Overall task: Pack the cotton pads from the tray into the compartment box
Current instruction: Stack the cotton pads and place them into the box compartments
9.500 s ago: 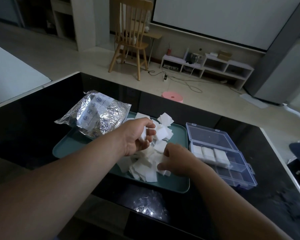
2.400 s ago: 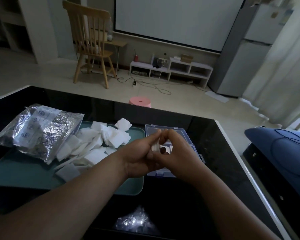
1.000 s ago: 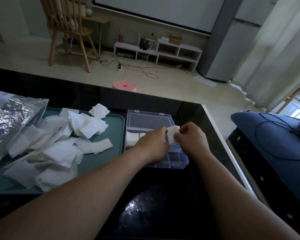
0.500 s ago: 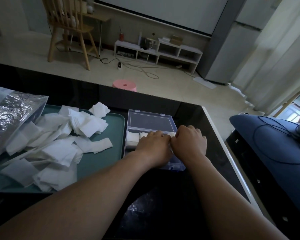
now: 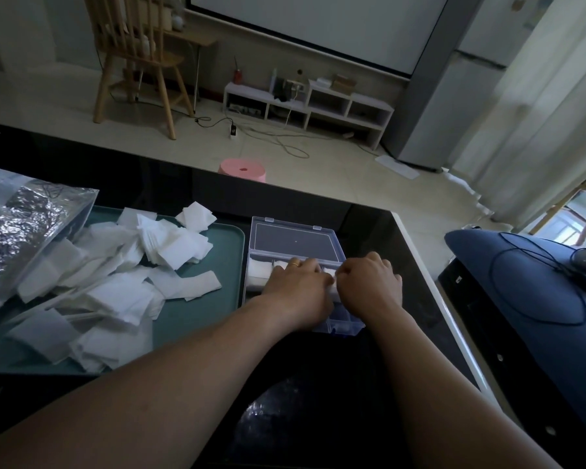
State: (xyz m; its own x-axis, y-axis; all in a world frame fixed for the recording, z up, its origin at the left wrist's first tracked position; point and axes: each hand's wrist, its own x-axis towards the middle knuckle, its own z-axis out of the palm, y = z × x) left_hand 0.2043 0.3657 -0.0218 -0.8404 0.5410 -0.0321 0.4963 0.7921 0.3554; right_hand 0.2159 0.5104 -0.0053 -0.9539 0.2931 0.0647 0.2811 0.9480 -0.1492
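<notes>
- Head view: fingers of both hands are being curled downward into the far row of the compartment box [image 5: 339, 324]; fingertips are hidden, so whether they are clamped on anything cannot be told.
- A sliver of white cotton pad [image 5: 333, 288] is being seen between the two hands, just where the knuckles are meeting.
- Left hand [image 5: 298, 292] is being held palm-down over the middle of the box; a ring [image 5: 295, 263] is being worn on one finger.
- Right hand [image 5: 369, 286] is being held just beside it, touching or nearly touching, over the right compartments.
- White pads [image 5: 259, 274] are being seen already seated in the far-left compartment, left of the left hand.
- Clear lid [image 5: 295, 240] is lying open, hinged away from the person.
- Loose cotton pads [image 5: 129, 286] are being left heaped on the teal tray [image 5: 224, 252], which is sitting just left of the box.
- A foil bag [image 5: 24, 231] is resting on the tray's left side, overlapping the heap.
- Tray and box are both being supported on a glossy black table [image 5: 318, 418].
</notes>
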